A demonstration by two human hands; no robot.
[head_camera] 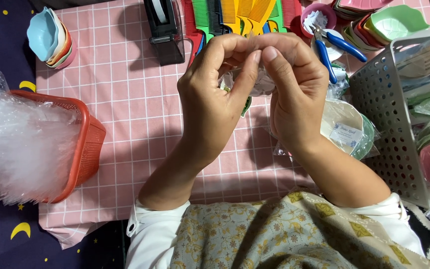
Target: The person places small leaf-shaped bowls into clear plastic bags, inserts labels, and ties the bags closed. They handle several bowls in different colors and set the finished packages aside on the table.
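Both hands raised over pink checked cloth (125, 114), pinching one small packet.

Left hand (215, 99) and right hand (294, 94) closed fingertip-to-fingertip on clear plastic packet (261, 82), held between them, level, equally near; combs (235, 15) beyond, red basket (88, 144) left.

The scene is viewed from a single head-worn camera, aimed steeply down and slightly forward over the wearer's chest. The left hand (210, 107) and right hand (294, 99) are seen close, mid-frame, above a pink checked cloth (125, 99). No second view is provided.
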